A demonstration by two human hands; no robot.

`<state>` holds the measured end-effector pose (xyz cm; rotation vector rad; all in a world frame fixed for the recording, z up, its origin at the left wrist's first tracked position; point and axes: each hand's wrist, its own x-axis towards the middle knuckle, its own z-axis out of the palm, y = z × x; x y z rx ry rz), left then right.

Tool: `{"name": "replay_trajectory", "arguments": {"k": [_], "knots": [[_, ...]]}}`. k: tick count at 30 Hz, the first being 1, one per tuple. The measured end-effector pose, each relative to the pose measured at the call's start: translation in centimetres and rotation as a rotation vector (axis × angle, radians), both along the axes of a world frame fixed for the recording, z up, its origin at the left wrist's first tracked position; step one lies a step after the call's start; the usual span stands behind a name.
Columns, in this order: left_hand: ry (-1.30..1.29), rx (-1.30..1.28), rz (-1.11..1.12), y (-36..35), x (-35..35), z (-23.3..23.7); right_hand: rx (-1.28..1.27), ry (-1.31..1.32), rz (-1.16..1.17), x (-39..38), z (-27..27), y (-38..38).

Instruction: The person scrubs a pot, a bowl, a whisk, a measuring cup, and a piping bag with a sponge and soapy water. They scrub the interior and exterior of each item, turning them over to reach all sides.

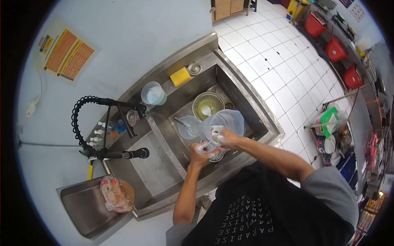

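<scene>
Over the right-hand sink basin, both hands are on a clear plastic pitcher [233,119], which is tilted. My left hand [200,154] grips it low near the handle side, with white suds on the fingers. My right hand [225,138] is closed at the pitcher's near side, also sudsy; whether it holds a sponge too is hidden. Just beyond the pitcher, a round metal bowl [197,98] in the basin contains yellowish liquid and something white. To its left lies a clear plastic bowl [183,130] with a whisk [188,126] in it. Another metal item [217,157] shows partly beneath my hands.
A yellow sponge [179,76] and a pale blue tub [154,94] stand on the sink's back ledge. A black spring faucet [135,153] reaches over the left basin [158,160]. At lower left, a metal tray [78,207] has a wrapped bundle [115,194] on it.
</scene>
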<state>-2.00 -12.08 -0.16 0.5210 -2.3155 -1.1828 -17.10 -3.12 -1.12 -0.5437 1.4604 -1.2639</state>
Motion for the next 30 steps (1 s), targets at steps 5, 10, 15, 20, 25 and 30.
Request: {"name": "replay_trajectory", "arguments": {"k": [5, 10, 15, 20, 25, 30], "knots": [[-0.006, 0.038, 0.261, 1.2, -0.1, -3.1, -0.113, 1.159, 0.421, -4.3, 4.8, 1.6], [0.239, 0.988, 0.510, 1.7, 0.0, -1.6, -0.004, 0.886, -0.030, -9.2, 8.4, -0.4], [0.469, 1.735, 0.813, 2.5, -3.4, 1.6, -0.560, 0.935, -0.262, -2.4, 4.7, -3.8], [0.563, 1.734, 0.730, 5.6, -3.0, 0.7, -0.443, 1.236, -0.003, -5.3, 0.3, -5.7], [0.534, 1.661, 0.763, 3.8, -3.4, 1.4, -0.797, 1.234, 0.116, -2.5, 2.8, -5.8], [0.377, 1.760, 0.588, 4.6, -1.7, 5.6, -0.153, 0.456, 0.087, -10.1, 1.0, -9.2]]}}
